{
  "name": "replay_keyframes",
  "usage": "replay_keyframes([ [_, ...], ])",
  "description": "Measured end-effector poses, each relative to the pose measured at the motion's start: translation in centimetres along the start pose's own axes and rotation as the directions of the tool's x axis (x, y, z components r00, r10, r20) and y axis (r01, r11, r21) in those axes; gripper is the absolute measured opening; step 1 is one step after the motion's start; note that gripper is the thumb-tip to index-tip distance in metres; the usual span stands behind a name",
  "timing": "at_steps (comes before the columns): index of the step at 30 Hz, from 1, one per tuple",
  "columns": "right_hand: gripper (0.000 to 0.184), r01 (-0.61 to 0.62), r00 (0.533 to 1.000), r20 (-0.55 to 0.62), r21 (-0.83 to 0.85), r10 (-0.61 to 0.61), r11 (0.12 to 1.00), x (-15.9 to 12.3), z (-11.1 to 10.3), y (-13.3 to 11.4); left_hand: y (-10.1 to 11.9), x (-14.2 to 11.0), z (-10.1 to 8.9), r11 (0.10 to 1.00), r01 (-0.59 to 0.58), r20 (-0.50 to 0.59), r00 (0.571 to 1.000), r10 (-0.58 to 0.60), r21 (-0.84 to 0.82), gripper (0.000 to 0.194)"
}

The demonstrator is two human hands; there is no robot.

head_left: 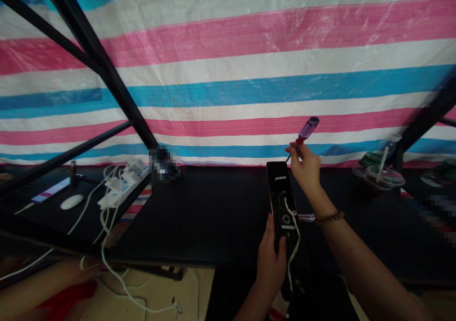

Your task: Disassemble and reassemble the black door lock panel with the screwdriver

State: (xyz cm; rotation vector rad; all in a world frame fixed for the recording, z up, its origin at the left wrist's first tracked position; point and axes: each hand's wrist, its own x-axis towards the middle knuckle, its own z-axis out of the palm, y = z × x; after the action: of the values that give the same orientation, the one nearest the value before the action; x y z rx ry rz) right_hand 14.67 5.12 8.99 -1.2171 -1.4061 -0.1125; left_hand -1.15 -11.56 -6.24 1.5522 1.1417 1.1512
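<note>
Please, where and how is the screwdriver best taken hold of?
Probably by its thick purple handle, coming from above: the handle points upward, leaning right in the picture, its end free, while the right hand grips lower down.

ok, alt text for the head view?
A person's left hand holds a long black device with a white cord over a black desk; the right hand holds a screwdriver by its far end. A power strip, mouse and phone lie left, a cup stands right. Behind hangs a striped tarp.
</note>
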Motion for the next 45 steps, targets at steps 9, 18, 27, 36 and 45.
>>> replay_keyframes([
  [9,0.017,0.078,0.997,0.014,-0.113,-0.077,0.991,0.4,-0.3,-0.1,-0.3,0.0,0.0,1.000,-0.015,0.007,1.000,0.015,0.020,0.058],
  [18,0.014,0.027,0.996,0.081,-0.026,-0.025,0.999,0.0,0.0,0.3,-0.5,0.1,0.0,0.999,-0.014,-0.005,1.000,0.014,0.036,0.057],
  [27,0.020,-0.052,0.999,0.024,0.132,0.049,0.990,0.3,-1.4,1.3,-0.6,0.6,0.0,1.000,0.018,-0.018,1.000,-0.018,0.017,0.056],
  [36,0.020,-0.058,0.998,0.037,0.167,0.053,0.984,-0.2,-1.4,1.6,-0.3,0.6,0.0,0.998,0.056,-0.026,0.998,-0.056,-0.012,0.057],
  [45,0.022,-0.100,0.994,-0.007,0.286,0.107,0.953,-0.5,-1.6,1.0,-0.8,0.7,0.1,0.999,0.040,-0.045,0.998,-0.039,0.011,0.056],
])
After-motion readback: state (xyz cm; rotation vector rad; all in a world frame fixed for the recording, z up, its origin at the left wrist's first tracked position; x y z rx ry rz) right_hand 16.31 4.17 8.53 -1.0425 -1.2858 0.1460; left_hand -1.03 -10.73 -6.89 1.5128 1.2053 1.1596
